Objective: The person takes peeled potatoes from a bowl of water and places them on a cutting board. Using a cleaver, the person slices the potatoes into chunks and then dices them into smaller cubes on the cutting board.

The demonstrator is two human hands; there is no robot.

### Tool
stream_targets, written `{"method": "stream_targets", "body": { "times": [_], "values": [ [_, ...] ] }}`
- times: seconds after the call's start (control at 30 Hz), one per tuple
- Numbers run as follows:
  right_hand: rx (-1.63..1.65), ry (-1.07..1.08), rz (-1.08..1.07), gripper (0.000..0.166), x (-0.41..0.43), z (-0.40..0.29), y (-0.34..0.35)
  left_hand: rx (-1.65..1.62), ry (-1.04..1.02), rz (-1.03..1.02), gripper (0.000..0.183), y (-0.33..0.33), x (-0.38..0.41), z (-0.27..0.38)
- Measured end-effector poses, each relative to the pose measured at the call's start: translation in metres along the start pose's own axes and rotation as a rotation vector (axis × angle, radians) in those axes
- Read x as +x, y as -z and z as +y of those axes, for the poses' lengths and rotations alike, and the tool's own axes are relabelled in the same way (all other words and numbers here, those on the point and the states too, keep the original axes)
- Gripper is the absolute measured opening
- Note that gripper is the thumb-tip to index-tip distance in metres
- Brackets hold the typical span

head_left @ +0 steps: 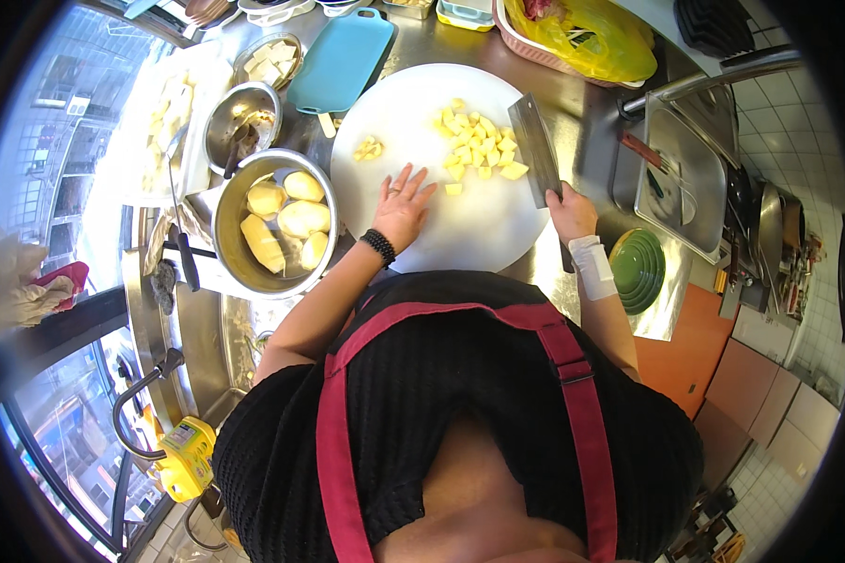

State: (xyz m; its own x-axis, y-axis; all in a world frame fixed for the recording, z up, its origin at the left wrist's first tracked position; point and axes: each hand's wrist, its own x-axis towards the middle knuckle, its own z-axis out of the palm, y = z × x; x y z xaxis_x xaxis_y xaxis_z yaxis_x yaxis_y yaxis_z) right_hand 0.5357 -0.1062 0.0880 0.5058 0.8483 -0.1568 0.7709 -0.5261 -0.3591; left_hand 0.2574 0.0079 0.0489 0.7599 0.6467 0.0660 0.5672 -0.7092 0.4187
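My right hand (572, 211) grips a cleaver (535, 150) by its handle, the broad blade standing at the right rim of a round white cutting board (387, 225). Just left of the blade lies a heap of pale yellow potato chunks (480, 144). My left hand (403, 204) is over the board's left half with fingers spread and nothing in it; whether it touches the surface I cannot tell. Beyond its fingertips sits a small pile of yellowish pieces (368, 148). Left of the board, a steel pot (220, 243) holds several peeled potatoes (303, 219).
Behind the pot stand a steel bowl (215, 134) with dark residue and a dish of white cubes (273, 62). A blue cutting board (341, 60) lies at the back. Rightward are a steel tray (708, 211) with utensils, green plates (637, 271) and a yellow bag (605, 42) in a pink basket.
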Motion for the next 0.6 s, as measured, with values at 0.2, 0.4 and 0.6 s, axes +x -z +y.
{"method": "stream_targets", "body": {
  "times": [0.2,0.4,0.6],
  "values": [
    [0.231,0.021,-0.016,0.028,0.003,-0.023,-0.002,-0.271,0.098,0.245,0.039,0.034,-0.025,-0.011],
    [0.031,0.333,-0.124,0.027,-0.007,-0.057,0.027,-0.46,0.31,0.578,0.021,0.063,-0.053,-0.022],
    [-0.062,0.534,-0.38,0.025,-0.014,-0.061,0.004,-0.537,0.532,0.695,0.015,0.069,-0.097,-0.064]
  ]
}}
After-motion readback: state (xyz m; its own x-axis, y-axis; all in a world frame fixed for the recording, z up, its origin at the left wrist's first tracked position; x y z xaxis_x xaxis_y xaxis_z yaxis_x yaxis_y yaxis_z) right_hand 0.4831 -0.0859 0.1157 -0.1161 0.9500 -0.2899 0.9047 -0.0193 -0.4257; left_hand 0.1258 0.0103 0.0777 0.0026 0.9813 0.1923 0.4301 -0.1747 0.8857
